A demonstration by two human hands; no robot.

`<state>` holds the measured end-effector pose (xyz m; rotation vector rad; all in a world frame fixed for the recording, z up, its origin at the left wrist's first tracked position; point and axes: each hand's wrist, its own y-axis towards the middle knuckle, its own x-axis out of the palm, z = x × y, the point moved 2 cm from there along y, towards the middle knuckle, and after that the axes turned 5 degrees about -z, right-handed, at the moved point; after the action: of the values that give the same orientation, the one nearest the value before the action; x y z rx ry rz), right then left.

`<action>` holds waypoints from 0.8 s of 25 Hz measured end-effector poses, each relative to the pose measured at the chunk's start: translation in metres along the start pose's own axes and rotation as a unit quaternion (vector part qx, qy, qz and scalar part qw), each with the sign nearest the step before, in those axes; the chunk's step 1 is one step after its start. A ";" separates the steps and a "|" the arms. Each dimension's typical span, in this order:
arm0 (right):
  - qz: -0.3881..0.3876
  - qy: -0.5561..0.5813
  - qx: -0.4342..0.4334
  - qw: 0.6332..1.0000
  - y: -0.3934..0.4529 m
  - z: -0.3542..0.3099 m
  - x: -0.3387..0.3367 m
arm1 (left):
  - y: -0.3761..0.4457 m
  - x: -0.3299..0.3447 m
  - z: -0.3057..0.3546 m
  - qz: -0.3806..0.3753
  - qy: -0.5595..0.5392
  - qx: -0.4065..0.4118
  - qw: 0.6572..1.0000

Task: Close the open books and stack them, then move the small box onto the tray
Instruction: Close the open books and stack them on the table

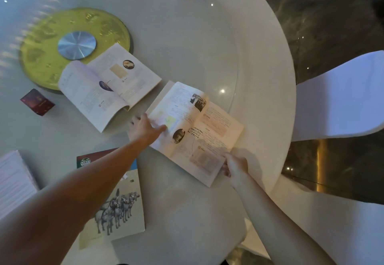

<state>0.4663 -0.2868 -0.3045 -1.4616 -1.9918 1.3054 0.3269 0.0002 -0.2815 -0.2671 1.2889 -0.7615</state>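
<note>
A round white bench [259, 61] over dark marble floor. Little looks done: one closed book [116, 206] lies near the left forearm, while two stay open. The left hand [143, 126] presses flat on the near open book [197, 131]; the right hand [234, 166] pinches its corner. The far open book [108, 86], small box [37, 102] and gold tray [41, 56] lie beyond the left hand. Print is unreadable.

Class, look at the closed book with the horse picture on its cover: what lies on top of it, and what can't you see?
The left forearm crosses above the closed horse-cover book, hiding part of its cover. Whether it touches the book is unclear. Nothing else lies on the book.
</note>
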 end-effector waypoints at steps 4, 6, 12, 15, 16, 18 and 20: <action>-0.026 0.017 0.020 0.999 0.001 -0.006 0.006 | 0.008 -0.001 -0.004 -0.045 -0.043 -0.033 0.998; -0.039 0.042 0.025 0.998 -0.001 -0.007 0.009 | 0.009 -0.001 -0.007 -0.077 -0.099 -0.025 0.992; -0.069 0.038 -0.067 0.995 -0.013 -0.008 0.005 | -0.012 -0.001 0.005 -0.096 -0.244 0.024 0.965; -0.092 0.021 -0.099 0.991 -0.018 -0.016 -0.001 | -0.027 0.002 0.012 -0.154 -0.267 0.030 0.951; -0.096 0.019 -0.108 0.989 -0.019 -0.019 -0.004 | -0.030 0.007 0.014 -0.167 -0.255 0.040 0.951; -0.101 0.021 -0.122 0.987 -0.019 -0.026 -0.015 | -0.036 0.013 0.017 -0.145 -0.245 0.050 0.957; -0.105 0.019 -0.130 0.986 -0.020 -0.030 -0.031 | -0.038 0.018 0.010 -0.097 -0.235 0.019 0.967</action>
<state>0.4894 -0.3013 -0.2653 -1.3249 -2.2875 0.9525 0.3243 -0.0415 -0.2706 -0.5156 0.8061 -0.8272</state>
